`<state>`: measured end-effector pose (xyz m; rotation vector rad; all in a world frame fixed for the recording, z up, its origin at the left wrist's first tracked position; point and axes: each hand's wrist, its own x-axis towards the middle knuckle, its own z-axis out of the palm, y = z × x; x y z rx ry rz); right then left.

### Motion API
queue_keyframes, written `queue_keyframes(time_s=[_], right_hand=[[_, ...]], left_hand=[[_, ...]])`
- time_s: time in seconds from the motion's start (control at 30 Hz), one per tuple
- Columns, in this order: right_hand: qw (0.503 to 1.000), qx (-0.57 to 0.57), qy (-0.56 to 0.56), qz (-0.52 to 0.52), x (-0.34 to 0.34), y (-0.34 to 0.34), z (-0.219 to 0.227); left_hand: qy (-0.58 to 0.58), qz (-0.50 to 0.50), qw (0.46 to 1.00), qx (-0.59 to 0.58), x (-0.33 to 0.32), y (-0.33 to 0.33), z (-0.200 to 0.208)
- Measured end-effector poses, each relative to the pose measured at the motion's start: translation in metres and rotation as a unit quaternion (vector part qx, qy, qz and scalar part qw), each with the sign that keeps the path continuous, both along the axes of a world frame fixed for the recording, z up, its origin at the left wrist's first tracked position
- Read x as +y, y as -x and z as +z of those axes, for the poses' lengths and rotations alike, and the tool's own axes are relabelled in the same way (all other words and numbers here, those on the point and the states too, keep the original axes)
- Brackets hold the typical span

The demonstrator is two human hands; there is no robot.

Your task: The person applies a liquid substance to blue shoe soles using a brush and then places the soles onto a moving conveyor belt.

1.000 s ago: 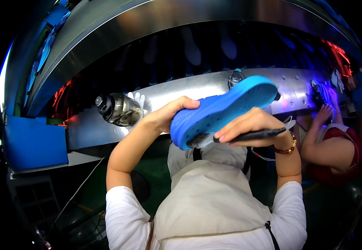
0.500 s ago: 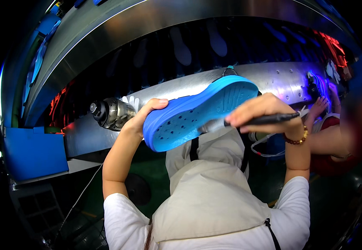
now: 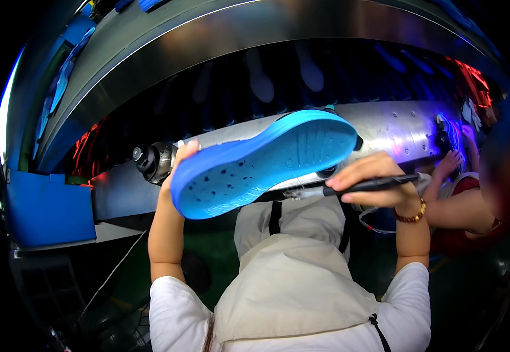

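Note:
A blue shoe sole (image 3: 261,164) is held up in front of me, its light blue hollow inner face turned toward me. Small dark holes dot its left half. My left hand (image 3: 178,161) grips the sole's left end, thumb over the edge, with most fingers hidden behind it. In my right hand (image 3: 378,179) is a brush (image 3: 360,186) with a black handle, held between thumb and fingers. Its pale, wet-looking bristles (image 3: 303,192) point left, just below the sole's lower rim, and seem apart from it.
A metal bench (image 3: 393,132) runs behind the sole, and a dark-capped container (image 3: 154,161) stands on it at left. Beyond, soles pass in a dark recess under a metal hood (image 3: 237,35). A blue box (image 3: 49,208) is far left. Another person's hand (image 3: 447,164) works at right.
The sole has moved left and tipped flatter, along with my left hand. The brush has come off the inner face to below its rim, my right hand dropping slightly.

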<state>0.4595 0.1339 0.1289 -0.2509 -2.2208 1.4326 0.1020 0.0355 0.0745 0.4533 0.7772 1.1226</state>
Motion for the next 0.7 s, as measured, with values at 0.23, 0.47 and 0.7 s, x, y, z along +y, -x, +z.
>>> queue_keyframes(time_s=[0.23, 0.47, 0.7], right_hand=[[0.974, 0.012, 0.163, -0.158, -0.006, 0.040, -0.030], [0.981, 0.051, -0.106, -0.153, -0.022, 0.056, -0.048], [0.997, 0.037, -0.047, -0.044, -0.026, 0.043, -0.018]], left_hand=[[-0.061, 0.017, 0.959, -0.276, 0.034, -0.103, -0.038], [-0.021, 0.057, 0.979, -0.194, 0.045, -0.118, -0.048], [-0.061, 0.138, 0.977, -0.151, 0.037, -0.101, -0.033]])
